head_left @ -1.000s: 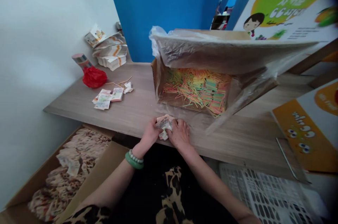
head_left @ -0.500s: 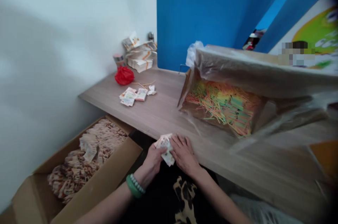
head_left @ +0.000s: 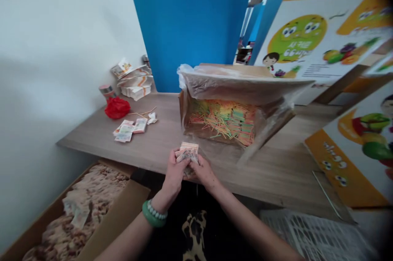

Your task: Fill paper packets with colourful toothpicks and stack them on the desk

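Between both hands, at the front edge of the desk, is a small bunch of thin printed packets (head_left: 189, 150), fanned slightly at the top. My left hand (head_left: 174, 173), with a green bangle and a beaded bracelet on the wrist, pinches the bunch from the left. On the other side my right hand (head_left: 205, 174) grips it with its thumb across the front; its lower fingers are partly hidden. Further left on the desk lie similar flat packets (head_left: 125, 131) and a small pile (head_left: 140, 125) beside a crumpled white scrap (head_left: 152, 119).
A plastic-lined carton (head_left: 181, 107) holds many thin coloured sticks (head_left: 227, 119). At lower left, a large open carton (head_left: 118, 216) is filled with packets. Paper bundles (head_left: 135, 89) and a red plastic bag (head_left: 117, 107) stand by the wall. A blue panel (head_left: 196, 27) rises behind; printed boxes (head_left: 294, 44) are at right.
My view has turned rightward. My right hand, which lay flat against the packets' right side, now grips them with its thumb in front, and the bunch is held more upright.
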`<state>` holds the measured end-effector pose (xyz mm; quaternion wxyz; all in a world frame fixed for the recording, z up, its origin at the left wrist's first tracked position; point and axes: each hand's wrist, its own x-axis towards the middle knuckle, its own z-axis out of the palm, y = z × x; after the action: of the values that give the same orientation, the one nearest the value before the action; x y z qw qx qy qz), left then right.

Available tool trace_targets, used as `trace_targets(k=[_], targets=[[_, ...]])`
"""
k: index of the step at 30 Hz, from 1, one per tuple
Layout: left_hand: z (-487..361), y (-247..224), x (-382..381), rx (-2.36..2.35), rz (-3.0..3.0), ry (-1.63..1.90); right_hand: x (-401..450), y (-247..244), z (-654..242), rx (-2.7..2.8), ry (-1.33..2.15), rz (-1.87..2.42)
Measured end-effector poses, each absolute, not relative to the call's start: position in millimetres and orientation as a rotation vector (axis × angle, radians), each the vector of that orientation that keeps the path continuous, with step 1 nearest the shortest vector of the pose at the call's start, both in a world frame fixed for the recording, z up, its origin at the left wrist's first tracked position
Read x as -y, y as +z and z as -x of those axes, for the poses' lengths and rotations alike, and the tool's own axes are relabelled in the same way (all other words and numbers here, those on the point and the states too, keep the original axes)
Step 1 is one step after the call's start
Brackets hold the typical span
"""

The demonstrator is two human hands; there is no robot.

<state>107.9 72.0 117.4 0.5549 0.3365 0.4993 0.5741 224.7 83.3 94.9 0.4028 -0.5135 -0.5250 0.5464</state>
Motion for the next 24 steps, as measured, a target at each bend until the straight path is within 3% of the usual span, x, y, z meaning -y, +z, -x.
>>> trace_targets(k=[5,9,12,24], targets=[[-126,119,-118,-1.314,-1.592,1.242,-102,128,-287,1.418,0.925,1.592],[-107,98,-159,-1.334,-2.503,0.564,-132,119,-307,1.635,0.648,2.029],[-88,76,-174,-1.312,-2.593,0.213,-145,94,-305,1.838,0.768,2.182],[-70,70,-142,-1.398,-2.651,-0.011,-183,85,-251,1.738,0.875,1.998]])
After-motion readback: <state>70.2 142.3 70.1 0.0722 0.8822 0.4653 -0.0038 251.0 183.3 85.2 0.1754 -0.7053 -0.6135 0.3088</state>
